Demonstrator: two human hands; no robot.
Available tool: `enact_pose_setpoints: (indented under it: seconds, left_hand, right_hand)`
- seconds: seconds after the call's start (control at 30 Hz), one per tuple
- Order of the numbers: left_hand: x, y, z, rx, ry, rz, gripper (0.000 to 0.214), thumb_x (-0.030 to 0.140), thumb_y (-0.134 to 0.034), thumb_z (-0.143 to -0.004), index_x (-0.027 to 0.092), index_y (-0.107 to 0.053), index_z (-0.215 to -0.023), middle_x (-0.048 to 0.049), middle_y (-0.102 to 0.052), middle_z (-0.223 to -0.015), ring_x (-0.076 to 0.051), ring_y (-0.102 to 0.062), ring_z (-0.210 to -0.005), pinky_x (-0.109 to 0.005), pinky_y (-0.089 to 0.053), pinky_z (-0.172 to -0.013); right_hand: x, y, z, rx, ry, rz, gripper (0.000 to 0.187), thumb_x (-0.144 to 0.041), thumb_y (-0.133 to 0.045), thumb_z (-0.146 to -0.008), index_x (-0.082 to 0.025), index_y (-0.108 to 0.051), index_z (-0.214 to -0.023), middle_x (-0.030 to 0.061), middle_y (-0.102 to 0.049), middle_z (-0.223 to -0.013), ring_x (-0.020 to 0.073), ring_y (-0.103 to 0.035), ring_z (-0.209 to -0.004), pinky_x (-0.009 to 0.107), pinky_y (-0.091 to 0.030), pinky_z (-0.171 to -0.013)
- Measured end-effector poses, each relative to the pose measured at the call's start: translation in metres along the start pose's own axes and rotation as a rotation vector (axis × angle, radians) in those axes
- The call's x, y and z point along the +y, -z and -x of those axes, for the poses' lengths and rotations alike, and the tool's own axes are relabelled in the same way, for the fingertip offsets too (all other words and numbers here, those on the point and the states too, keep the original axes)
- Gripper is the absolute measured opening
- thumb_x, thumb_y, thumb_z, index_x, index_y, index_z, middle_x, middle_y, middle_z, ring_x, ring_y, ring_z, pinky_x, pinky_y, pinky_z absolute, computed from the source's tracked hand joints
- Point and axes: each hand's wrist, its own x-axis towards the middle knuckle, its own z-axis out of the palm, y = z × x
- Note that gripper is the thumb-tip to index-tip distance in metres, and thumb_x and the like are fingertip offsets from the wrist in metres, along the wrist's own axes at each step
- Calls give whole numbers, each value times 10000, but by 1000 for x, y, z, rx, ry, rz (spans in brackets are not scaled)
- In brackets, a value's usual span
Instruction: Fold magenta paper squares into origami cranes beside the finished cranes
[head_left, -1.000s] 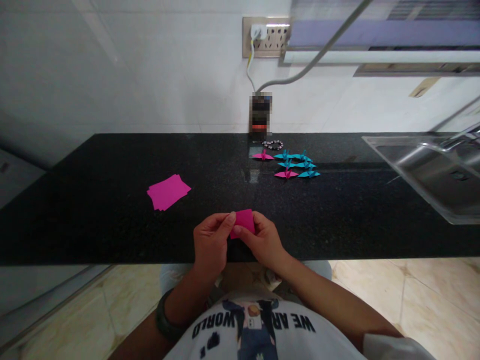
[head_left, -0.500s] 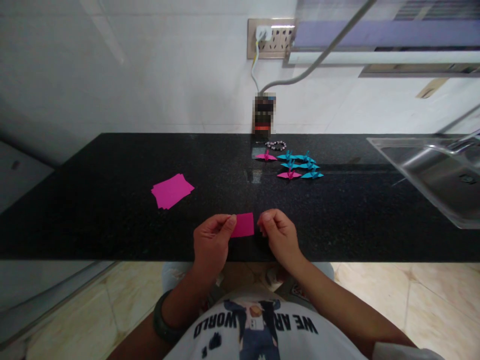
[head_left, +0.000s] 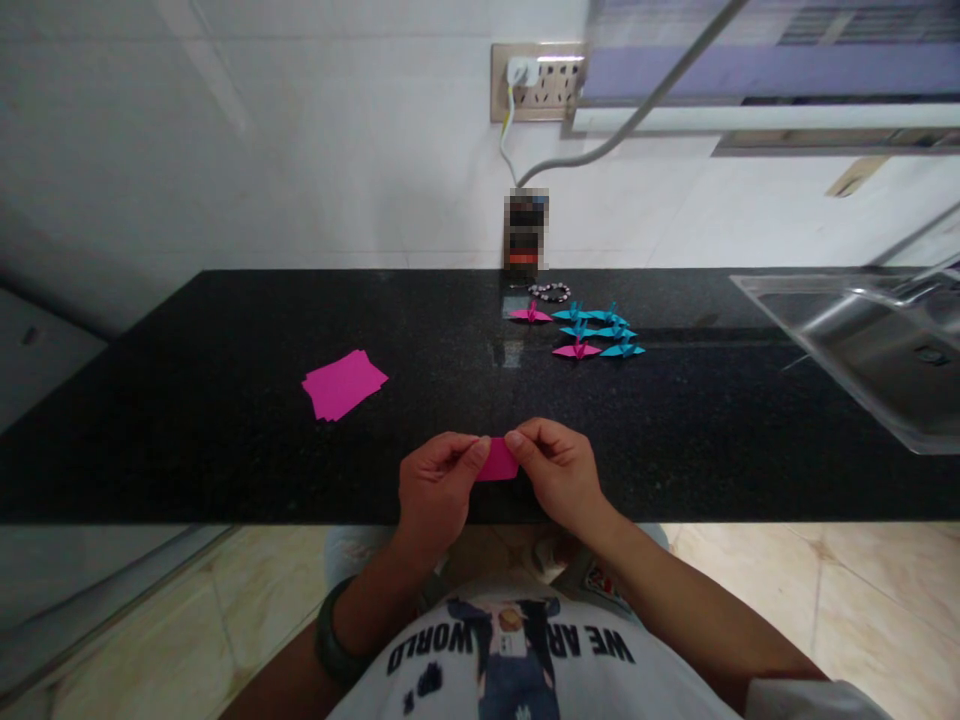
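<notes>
Before you runs the pale wall (head_left: 300, 150), and along its foot the black counter (head_left: 225, 450). The steel sink (head_left: 877, 340) is set into its right end. Your left hand (head_left: 439, 485) pinches one end of the small pink paper (head_left: 498, 462), thumb on top; your right hand (head_left: 562, 470) grips its upper right corner likewise. That paper is between your hands, near the counter's front edge; whether it touches the surface, you cannot tell. The pink stack (head_left: 345, 385) lies to your left, beyond that hand. Farther back, right of centre, sit five blue cranes (head_left: 622, 350) and two pink cranes (head_left: 576, 351), with a beaded bracelet (head_left: 553, 299) just behind.
</notes>
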Motion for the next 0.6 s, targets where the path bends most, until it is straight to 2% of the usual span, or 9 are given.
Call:
enact_pose_setpoints:
  seconds: [0.13, 0.23, 0.3, 0.37, 0.47, 0.6]
  left_hand:
    - [0, -1, -1, 9, 25, 34, 124, 270, -641, -682, 151, -666, -660, -2, -613, -611, -108, -529, -585, -217, -435, -563]
    - [-2, 1, -4, 65, 56, 105, 122, 277, -654, -665, 156, -666, -676, 0, -623, -620, -111, -541, -580, -225, -450, -566]
    - [-4, 2, -5, 74, 68, 127, 115, 274, -660, -660, 159, -667, -672, 5, -624, -612, -108, -543, -573, -222, -451, -567]
    - [-4, 1, -5, 48, 78, 128, 114, 273, -660, -659, 160, -670, -666, 7, -623, -603, -106, -540, -565, -217, -445, -559]
    - [-3, -1, -4, 21, 100, 117, 123, 277, -659, -657, 154, -668, -658, 3, -622, -607, -106, -533, -560, -216, -433, -547]
    - [-5, -3, -5, 66, 113, 151, 116, 270, -665, -649, 155, -662, -663, 11, -615, -610, -98, -523, -553, -214, -429, -550]
  right_hand:
    - [0, 1, -2, 59, -31, 4, 255, -349, -573, -740, -154, -542, -579, -25, -470, -504, 82, -393, -481, 210, -320, -451]
    - [5, 2, -5, 87, -96, -68, 270, -371, -591, -724, -152, -535, -576, -21, -491, -507, 78, -398, -471, 208, -322, -449]
    - [8, 1, -6, 57, -108, -148, 242, -383, -576, -737, -156, -557, -656, -27, -493, -526, 75, -403, -471, 207, -329, -453]
    - [10, -3, -4, -24, -139, -219, 246, -408, -526, -770, -165, -566, -779, -29, -500, -556, 79, -412, -476, 205, -334, -451]
    - [11, -10, 2, -53, -151, -209, 276, -419, -505, -782, -165, -525, -675, -37, -462, -530, 76, -397, -475, 197, -323, -445]
    - [12, -17, 10, -28, -139, -188, 279, -409, -471, -808, -164, -525, -686, -42, -449, -520, 81, -399, -478, 202, -315, -456]
